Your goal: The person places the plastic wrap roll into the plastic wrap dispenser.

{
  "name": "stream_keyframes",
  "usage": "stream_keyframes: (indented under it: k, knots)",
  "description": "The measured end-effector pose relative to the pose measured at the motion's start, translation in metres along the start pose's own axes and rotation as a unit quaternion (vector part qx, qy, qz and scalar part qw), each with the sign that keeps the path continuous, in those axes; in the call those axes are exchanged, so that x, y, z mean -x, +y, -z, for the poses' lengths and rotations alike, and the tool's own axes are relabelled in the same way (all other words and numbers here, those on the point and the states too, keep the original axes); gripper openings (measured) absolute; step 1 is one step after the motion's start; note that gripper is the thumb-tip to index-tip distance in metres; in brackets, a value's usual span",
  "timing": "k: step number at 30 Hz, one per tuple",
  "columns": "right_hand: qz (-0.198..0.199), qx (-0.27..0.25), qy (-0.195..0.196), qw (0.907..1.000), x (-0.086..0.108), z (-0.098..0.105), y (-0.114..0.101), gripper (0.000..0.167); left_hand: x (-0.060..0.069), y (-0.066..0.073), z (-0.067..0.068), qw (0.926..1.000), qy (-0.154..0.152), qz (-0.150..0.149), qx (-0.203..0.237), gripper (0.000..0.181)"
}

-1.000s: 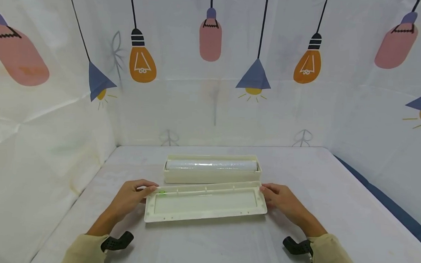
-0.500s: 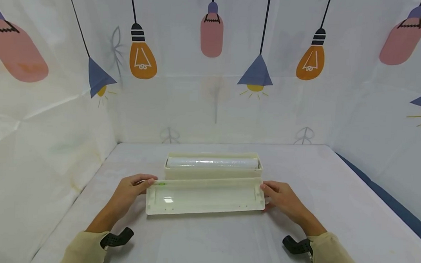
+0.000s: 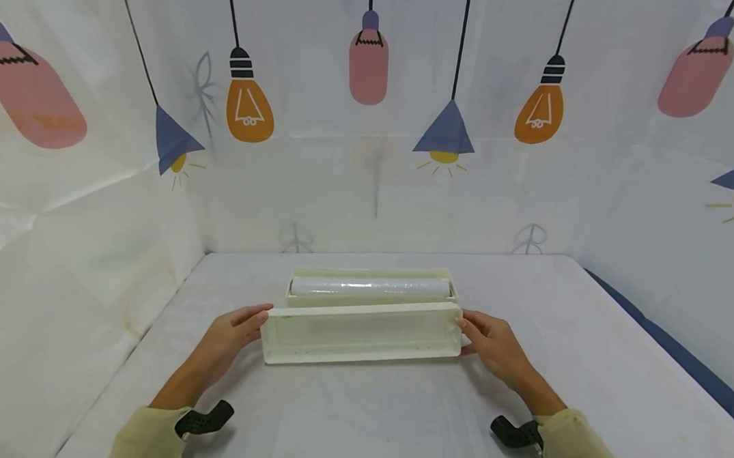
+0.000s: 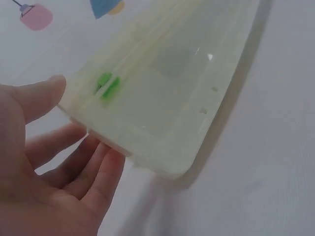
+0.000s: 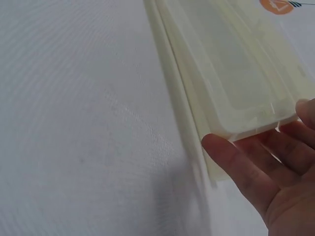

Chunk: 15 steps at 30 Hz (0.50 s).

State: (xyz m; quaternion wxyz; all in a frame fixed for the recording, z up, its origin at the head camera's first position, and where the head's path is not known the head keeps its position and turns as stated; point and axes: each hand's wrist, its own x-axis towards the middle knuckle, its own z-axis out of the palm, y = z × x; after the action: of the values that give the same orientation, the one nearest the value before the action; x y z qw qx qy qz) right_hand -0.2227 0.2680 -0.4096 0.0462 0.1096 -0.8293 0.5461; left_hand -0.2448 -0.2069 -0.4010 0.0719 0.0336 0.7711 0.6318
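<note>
A long cream plastic lid [image 3: 362,335] is held up by its two short ends, tilted so its inner face shows in the head view. My left hand [image 3: 229,339] pinches its left end, thumb on the near face and fingers behind, as the left wrist view [image 4: 69,147] shows. At the other end my right hand [image 3: 494,347] grips the edge between thumb and fingers. A small green piece [image 4: 110,88] sits near the lid's left corner. Right behind the lid stands a cream box [image 3: 373,301] holding a shiny white roll of film [image 3: 370,286]; the lid hides most of its front.
The white-covered table [image 3: 358,420] stretches around the box. White cloth walls [image 3: 319,186] printed with lamps and bulbs enclose its back and sides. A dark blue strip [image 3: 663,344] runs along the right edge. Each wrist wears a black camera mount [image 3: 205,420].
Both hands have raised the lid slightly and tipped it more upright toward the box. It now covers more of the box's front. The box and roll stay put.
</note>
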Motion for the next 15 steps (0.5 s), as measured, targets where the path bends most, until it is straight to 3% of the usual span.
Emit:
stream_keyframes:
  k: [8, 15]
  knots:
    - [0.028, 0.007, 0.027, 0.9992, 0.0010, -0.0007, 0.0028, 0.045, -0.0022, 0.0003, -0.0051, 0.9997, -0.002, 0.016, -0.020, 0.069]
    - [0.039, -0.018, 0.012, 0.9990, -0.0010, 0.0027, -0.0012, 0.046, -0.0005, 0.0047, -0.0050, 0.9998, -0.009, -0.011, -0.016, 0.068]
